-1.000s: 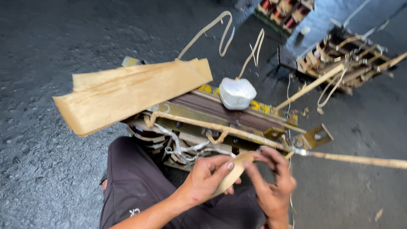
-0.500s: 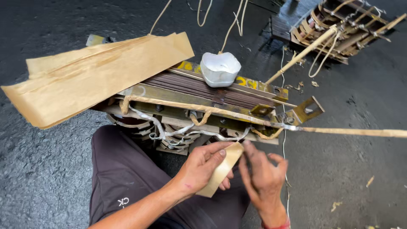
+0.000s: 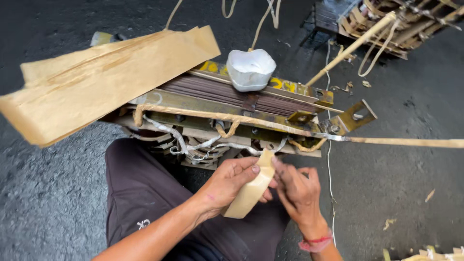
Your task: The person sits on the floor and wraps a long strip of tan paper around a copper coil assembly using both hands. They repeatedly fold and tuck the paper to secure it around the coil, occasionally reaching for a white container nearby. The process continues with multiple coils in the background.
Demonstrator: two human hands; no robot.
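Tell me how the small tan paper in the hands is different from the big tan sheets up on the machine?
The small paper piece is a narrow folded strip; the big paper sheets are wide and long. The left hand and right hand grip the small piece, while the big sheets lie loose atop the transformer core, overhanging its left end. The small piece stands nearly upright; the big sheets lie almost flat. Both are tan paper.

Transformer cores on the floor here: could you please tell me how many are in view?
2. One transformer core lies just beyond the left hand and right hand; another transformer core sits at the top right, cut off by the frame, so more may lie outside.
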